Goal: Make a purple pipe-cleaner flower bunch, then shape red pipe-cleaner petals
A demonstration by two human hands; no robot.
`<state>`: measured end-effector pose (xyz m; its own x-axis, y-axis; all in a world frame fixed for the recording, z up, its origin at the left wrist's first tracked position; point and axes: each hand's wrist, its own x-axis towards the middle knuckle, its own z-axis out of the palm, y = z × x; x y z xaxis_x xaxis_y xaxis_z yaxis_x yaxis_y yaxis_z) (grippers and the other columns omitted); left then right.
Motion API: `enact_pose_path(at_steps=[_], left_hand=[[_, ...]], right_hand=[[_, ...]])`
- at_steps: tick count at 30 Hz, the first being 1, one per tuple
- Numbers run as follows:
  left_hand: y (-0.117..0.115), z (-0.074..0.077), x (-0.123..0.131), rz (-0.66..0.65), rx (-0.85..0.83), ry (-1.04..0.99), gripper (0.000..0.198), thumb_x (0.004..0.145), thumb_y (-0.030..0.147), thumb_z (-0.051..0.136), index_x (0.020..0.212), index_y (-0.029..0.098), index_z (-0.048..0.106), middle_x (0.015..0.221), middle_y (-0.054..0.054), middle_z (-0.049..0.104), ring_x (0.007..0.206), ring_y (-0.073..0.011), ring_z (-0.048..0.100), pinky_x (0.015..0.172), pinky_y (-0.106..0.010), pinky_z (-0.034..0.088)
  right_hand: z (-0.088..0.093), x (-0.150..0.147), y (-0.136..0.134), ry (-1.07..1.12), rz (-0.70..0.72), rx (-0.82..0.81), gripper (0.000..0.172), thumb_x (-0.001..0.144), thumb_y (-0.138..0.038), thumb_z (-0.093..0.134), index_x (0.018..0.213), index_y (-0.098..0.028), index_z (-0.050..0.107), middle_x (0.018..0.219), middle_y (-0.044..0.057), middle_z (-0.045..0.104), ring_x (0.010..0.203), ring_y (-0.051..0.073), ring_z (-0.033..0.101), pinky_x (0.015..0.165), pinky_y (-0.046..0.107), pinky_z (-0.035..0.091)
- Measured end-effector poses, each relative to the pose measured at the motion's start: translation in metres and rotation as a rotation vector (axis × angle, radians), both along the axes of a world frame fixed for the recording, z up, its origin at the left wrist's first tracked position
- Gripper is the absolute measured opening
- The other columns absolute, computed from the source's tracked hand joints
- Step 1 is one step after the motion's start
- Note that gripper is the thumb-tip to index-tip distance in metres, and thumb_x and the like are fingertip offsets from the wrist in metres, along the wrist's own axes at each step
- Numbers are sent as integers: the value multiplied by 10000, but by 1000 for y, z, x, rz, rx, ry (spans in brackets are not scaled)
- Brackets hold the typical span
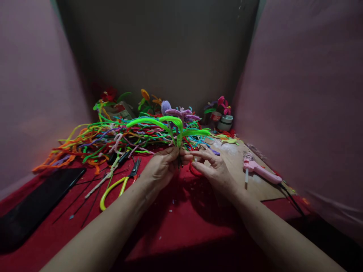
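My left hand (161, 168) is closed in a pinch around the stems of a pipe-cleaner flower bunch. The bunch stands upright, with a purple open flower (178, 112), a lilac bud (165, 107) and long bright green leaves (150, 121) that arch outward. Close against the stems, my right hand (215, 170) has its fingertips bent toward the left hand's. A red, ring-like thing (195, 170) shows beneath the right thumb; whether those fingers grip it is unclear. The lower stem ends are partly hidden by my fingers.
Behind lies a heap of coloured pipe cleaners (96, 139). Yellow-handled pliers (116, 189), thin dark wires (87, 189) and a black phone-like slab (39, 207) are left. At right, a pink glue gun (262, 172) rests on cardboard (235, 162). Finished flowers (224, 104) stand behind.
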<state>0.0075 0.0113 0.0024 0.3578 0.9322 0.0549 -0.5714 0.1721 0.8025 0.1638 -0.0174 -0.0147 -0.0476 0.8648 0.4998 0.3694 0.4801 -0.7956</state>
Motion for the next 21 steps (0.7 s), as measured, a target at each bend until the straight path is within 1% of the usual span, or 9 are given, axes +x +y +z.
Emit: enact_pose_path(at_steps=[3,7,12,16,19,21], left_hand=[[1,-2,0,-12,36,-3,116,697,188,697,674,76,674,676,-74,681,624,-142,635,651,-237,503],[2,-2,-1,6,37,-18,112,702,184,691,663,81,671,654,-63,669,631,-140,634,670,-240,503],[2,-3,0,26,17,38,133,710,191,681,640,79,661,643,-74,660,595,-143,619,640,-254,493],[1,-5,1,23,23,51,129,696,186,692,642,72,664,629,-73,651,578,-137,608,637,-248,485],[0,-5,1,21,6,72,99,704,164,678,660,76,669,634,-75,657,577,-135,606,628,-240,482],[1,-6,1,29,2,76,98,706,163,674,653,80,667,639,-75,660,578,-137,606,627,-242,482]], right_hand=[[0,0,1,44,17,-88,197,766,-249,562,881,-218,718,603,-4,539,679,151,492,672,298,385],[0,0,2,166,64,-170,169,726,-319,614,777,-201,724,623,16,591,672,161,519,619,285,389],[2,1,3,144,42,-192,195,696,-367,652,677,-184,718,598,12,594,586,129,488,549,257,363],[2,3,4,80,51,-210,210,724,-351,623,705,-168,725,579,7,585,549,113,462,527,249,344],[1,3,6,39,62,-199,196,740,-331,613,748,-171,725,625,11,608,599,129,493,569,258,363],[1,3,6,10,59,-182,199,754,-339,605,731,-176,717,623,10,596,620,135,498,591,261,367]])
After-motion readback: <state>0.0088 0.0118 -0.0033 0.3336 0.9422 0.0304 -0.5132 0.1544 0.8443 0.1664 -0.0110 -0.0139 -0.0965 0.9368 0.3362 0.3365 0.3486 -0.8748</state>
